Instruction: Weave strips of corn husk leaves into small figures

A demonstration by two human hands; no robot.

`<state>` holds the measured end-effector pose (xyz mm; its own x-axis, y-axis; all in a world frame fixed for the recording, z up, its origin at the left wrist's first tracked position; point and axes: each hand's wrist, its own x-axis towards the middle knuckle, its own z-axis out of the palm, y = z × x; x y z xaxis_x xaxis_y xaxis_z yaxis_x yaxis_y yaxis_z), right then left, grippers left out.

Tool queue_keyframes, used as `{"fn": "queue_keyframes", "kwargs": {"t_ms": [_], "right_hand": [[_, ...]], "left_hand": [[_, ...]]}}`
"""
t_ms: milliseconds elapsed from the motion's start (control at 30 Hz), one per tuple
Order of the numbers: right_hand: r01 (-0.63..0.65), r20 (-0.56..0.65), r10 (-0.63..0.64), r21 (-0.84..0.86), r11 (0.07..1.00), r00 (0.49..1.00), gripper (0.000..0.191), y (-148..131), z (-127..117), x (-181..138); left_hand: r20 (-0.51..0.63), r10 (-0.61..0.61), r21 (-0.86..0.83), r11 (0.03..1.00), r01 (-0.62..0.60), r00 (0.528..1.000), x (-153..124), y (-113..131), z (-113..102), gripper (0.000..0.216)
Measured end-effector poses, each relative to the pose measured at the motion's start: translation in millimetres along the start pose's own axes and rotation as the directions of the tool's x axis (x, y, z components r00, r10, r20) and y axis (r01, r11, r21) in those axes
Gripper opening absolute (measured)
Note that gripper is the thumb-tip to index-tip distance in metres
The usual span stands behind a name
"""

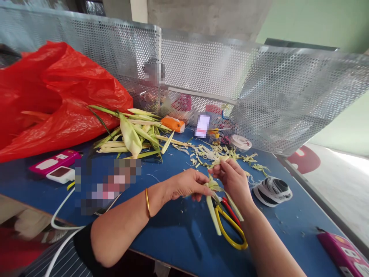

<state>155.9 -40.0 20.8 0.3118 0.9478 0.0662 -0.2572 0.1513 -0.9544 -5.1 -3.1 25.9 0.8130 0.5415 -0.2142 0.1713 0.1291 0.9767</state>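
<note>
Over the blue table, my left hand [191, 184] pinches a small bundle of folded pale green husk strips [213, 188], which look like corn husk. Two long ends hang down from it. My right hand [232, 177] is closed at the bundle's upper right side, its thumb and fingertips together on a husk piece. Scissors [230, 231] with one yellow and one red handle lie just below the strips, their blades mostly hidden by the hands and husk. Beyond my hands, many cut husk scraps [201, 154] are scattered.
A pile of corn husks [129, 136] lies at back left beside a red plastic bag [72, 100]. An orange tissue pack [173, 124], lit phone [202, 125] and white tape roll [241, 142] stand behind. Wound white thread [272, 191] sits right. A perforated metal screen [198, 65] borders the table.
</note>
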Motion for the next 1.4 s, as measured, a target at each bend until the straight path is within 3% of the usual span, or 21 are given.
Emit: {"fn": "queue_keyframes", "kwargs": {"t_ms": [300, 433, 500, 600, 700, 833, 1000, 1233, 1333, 1400], "right_hand": [[-0.046, 0.116, 0.046, 0.000, 0.999, 0.992, 0.031, 4, 5, -2], [0.045, 0.135, -0.042, -0.022, 0.999, 0.990, 0.036, -1, -2, 0], [0.119, 0.164, -0.088, -0.190, 0.975, 0.982, 0.038, -7, -7, 1], [0.224, 0.307, -0.060, -0.534, 0.815, 0.950, 0.031, -12, -14, 0], [0.282, 0.363, -0.038, -0.652, 0.704, 0.931, 0.025, -11, -17, 2], [0.300, 0.350, -0.081, -0.636, 0.711, 0.933, 0.034, -6, -19, 7], [0.220, 0.192, -0.123, -0.652, 0.726, 0.974, 0.034, -3, -18, 8], [0.209, 0.164, -0.131, -0.683, 0.700, 0.978, 0.037, 4, -19, 9], [0.256, 0.080, -0.308, -0.766, 0.590, 0.948, 0.033, 2, -18, 7], [0.324, 0.060, -0.524, -0.843, 0.429, 0.849, 0.034, -2, -15, 1]], "left_hand": [[-0.097, -0.020, -0.084, 0.996, 0.012, 0.995, 3, -6, 6, 0.037], [-0.203, -0.004, -0.125, 0.992, -0.021, 0.979, 6, -7, 3, 0.035], [-0.300, 0.003, -0.159, 0.986, -0.053, 0.954, 7, -6, 1, 0.033], [-0.392, 0.011, -0.188, 0.978, -0.092, 0.920, 8, -6, -2, 0.029], [-0.395, -0.012, -0.203, 0.976, -0.074, 0.918, 9, -5, -4, 0.027], [-0.349, -0.020, -0.203, 0.978, -0.055, 0.937, 8, -4, -3, 0.023], [-0.302, -0.020, -0.147, 0.989, -0.026, 0.953, 6, -1, -4, 0.018], [-0.260, 0.014, -0.230, 0.970, -0.076, 0.965, 5, -2, -4, 0.021], [-0.299, -0.047, -0.349, 0.935, -0.064, 0.953, 7, -4, -3, 0.024], [-0.370, -0.084, -0.439, 0.893, -0.095, 0.925, 9, -4, -4, 0.026]]}}
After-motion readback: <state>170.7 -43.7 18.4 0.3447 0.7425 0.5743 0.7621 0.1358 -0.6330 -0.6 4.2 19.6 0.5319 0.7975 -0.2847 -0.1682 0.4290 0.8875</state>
